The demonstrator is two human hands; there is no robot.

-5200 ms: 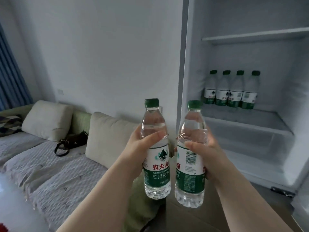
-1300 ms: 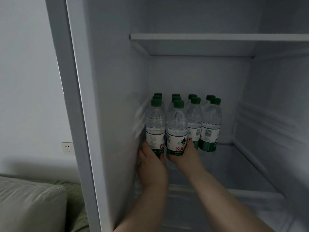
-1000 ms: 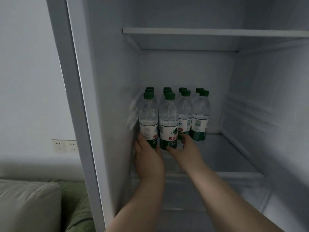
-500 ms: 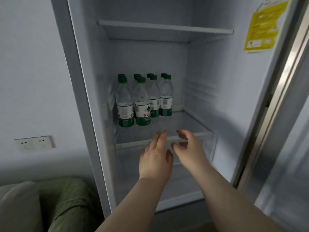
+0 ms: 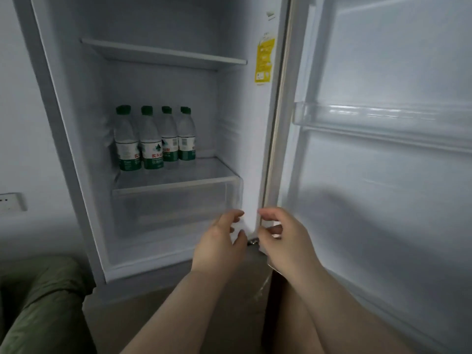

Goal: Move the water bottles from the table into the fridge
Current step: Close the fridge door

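On translucent shelf (image 5: 207, 172), clear green-capped bottles (image 5: 152, 141)

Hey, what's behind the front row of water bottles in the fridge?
More green caps peek out behind the front row, so further bottles stand there on the same shelf. The front row covers their bodies, so I cannot count them.

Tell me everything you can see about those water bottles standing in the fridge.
The water bottles are clear plastic, with green screw caps and white-and-green labels bearing red characters. They stand upright, packed close at the left of the shelf, beside the left wall. Four show plainly; extra caps behind hint at more. Nothing grips them: the left hand and right hand are lower down, apart.
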